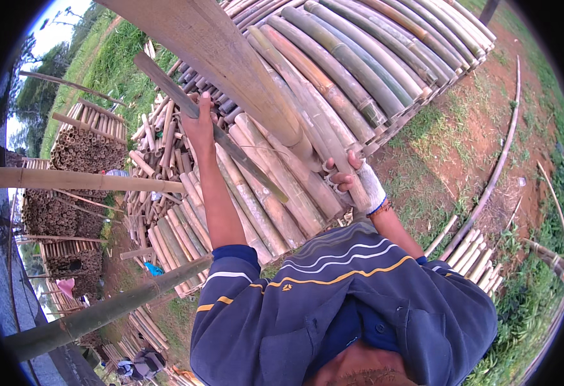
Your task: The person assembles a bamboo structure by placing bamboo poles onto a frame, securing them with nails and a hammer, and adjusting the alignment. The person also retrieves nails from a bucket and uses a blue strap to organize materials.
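My left hand (198, 125), bare, is closed round a long flat greyish-brown strip (253, 164), held slanting over the stacked bamboo. Its lower tip lies above the pale poles in front of me. My right hand (373, 185) wears a white glove that leaves the fingers bare. Its fingers wrap round the near end of a bamboo pole (359, 197), which runs away from me along the pile. Between my hands stands a thick brown upright post (256, 96), which covers part of the stack (266, 209) of bamboo poles.
A large layered stack of bamboo (359, 58) lies ahead to the right. Several bundles (79, 212) stand at the left, past two crossing poles (76, 180). A long curved pole (504, 148) lies on the soil at the right, near a small pile of short canes (478, 260).
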Motion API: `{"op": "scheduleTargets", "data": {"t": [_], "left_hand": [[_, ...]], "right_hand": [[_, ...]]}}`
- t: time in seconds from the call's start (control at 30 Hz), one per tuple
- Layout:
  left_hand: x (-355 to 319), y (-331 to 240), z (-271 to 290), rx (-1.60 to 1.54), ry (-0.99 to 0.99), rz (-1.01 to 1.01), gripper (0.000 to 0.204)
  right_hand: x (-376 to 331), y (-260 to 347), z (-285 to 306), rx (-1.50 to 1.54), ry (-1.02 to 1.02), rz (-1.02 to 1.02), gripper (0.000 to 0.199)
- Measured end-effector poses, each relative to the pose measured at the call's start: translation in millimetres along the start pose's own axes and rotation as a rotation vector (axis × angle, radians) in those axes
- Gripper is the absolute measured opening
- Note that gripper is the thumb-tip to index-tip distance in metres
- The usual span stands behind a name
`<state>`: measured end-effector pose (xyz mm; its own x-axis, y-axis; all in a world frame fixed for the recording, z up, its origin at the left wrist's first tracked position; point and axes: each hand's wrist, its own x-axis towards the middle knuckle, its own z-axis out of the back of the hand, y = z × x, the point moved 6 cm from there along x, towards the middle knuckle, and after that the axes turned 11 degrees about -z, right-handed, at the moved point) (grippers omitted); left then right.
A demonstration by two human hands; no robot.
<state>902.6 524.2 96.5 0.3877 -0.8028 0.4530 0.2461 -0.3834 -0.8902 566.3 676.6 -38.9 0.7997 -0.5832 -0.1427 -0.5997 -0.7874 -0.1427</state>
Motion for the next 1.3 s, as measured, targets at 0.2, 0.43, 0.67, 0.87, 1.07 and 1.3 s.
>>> {"op": "scheduleTargets", "data": {"t": [0.2,0.43,0.67,0.87,1.07,1.3], "left_hand": [[181.0,9.2,-70.1,0.328,0.028,-0.037,0.068],[328.9,82.4,-115.1,0.354,0.089,-0.231,0.069],[345.5,109.0,-126.1,0.12,0.094,0.009,0.044],[327.3,95.4,-124.0,0.219,0.027,-0.036,0.04],[342.8,102.4,-121.8,0.278,0.076,-0.082,0.048],[335.3,104.5,-126.7,0.258,0.052,-0.118,0.048]], "right_hand": [[50.6,63.4,-25.0,-0.096,-0.04,-0.178,0.05],[60.2,73.4,-8.1,-0.026,0.063,-0.374,0.058],[89.9,92.3,-24.0,0.023,-0.04,-0.399,0.064],[104.6,89.6,-38.9,-0.12,-0.067,-0.48,0.066],[126.6,106.8,-54.7,-0.234,-0.176,-0.538,0.066],[138.1,113.3,-56.8,-0.372,-0.182,-0.587,0.067]]}}
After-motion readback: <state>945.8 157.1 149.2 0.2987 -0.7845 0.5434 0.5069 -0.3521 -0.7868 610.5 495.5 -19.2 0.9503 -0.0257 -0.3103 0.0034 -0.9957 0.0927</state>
